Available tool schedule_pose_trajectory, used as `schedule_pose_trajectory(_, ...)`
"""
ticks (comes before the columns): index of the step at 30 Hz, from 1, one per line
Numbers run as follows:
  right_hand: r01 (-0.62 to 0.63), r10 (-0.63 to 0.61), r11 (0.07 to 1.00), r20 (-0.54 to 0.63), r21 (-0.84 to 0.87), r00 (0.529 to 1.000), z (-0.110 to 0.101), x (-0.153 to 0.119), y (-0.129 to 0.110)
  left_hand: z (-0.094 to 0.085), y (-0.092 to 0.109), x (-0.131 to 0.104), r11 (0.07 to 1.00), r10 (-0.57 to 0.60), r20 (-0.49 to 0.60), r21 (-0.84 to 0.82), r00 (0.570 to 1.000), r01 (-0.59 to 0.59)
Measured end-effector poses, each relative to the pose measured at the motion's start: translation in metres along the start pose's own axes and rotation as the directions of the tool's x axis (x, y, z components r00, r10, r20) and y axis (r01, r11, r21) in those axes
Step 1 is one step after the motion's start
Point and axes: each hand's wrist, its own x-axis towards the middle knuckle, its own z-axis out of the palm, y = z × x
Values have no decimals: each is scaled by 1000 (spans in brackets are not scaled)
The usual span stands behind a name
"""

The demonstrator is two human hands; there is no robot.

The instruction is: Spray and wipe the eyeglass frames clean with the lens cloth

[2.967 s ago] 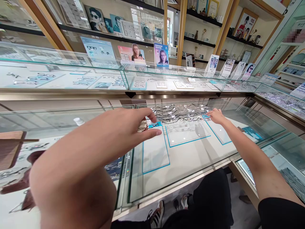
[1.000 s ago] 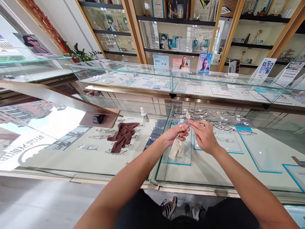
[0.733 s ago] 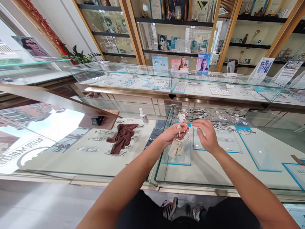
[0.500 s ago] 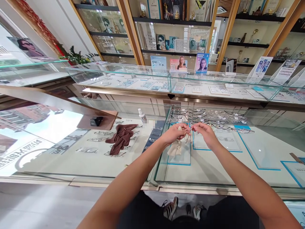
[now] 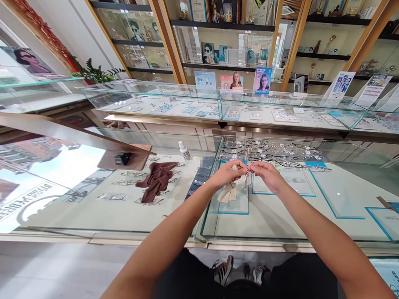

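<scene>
1. Our left hand has its fingers closed narrowly around a pair of thin-framed glasses and also keeps hold of a beige cloth, which hangs down below the palm.
2. Our right hand meets it from the other side, thumb and fingertips pinched together at the glasses; we cannot tell exactly which part of the frame each hand grips.
3. The thin-framed glasses are upright between our two hands, in front of us and above the glass counter.
4. Just beyond our fingers, rows of eyeglasses lie in the counter, with a blue-edged panel nearer to us.
5. To the left of our hands, a crumpled brown cloth lies among more spectacles, and a white spray bottle stands beyond it.
6. Farther left, we see a small black box on a wooden board.
7. Across from us runs a long display case holding more frames, with a blue poster and other cards standing along it; shelves rise behind.
</scene>
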Motion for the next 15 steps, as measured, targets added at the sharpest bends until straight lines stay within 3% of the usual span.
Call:
schedule_pose_trajectory(6, -12, 13, 999, -15, 30, 1000, -1, 0, -4, -3, -1, 3, 1000, 14, -25, -6, 1000, -14)
schedule_pose_trajectory(10, -15, 16, 999, -33, 39, 999, -2, 1, -8, -13, -6, 8, 986, 110, -126, 136, 986, -93)
schedule_pose_trajectory(13, -7, 8, 1000, -37, 14, 999, -4, 2, -10, -23, -8, 9, 902, 310, -242, 381, 919, -204)
schedule_pose_trajectory(15, -9, 9, 1000, -33, -15, 999, -5, 3, -10, -30, -8, 8, 832, 384, -314, 525, 868, -178)
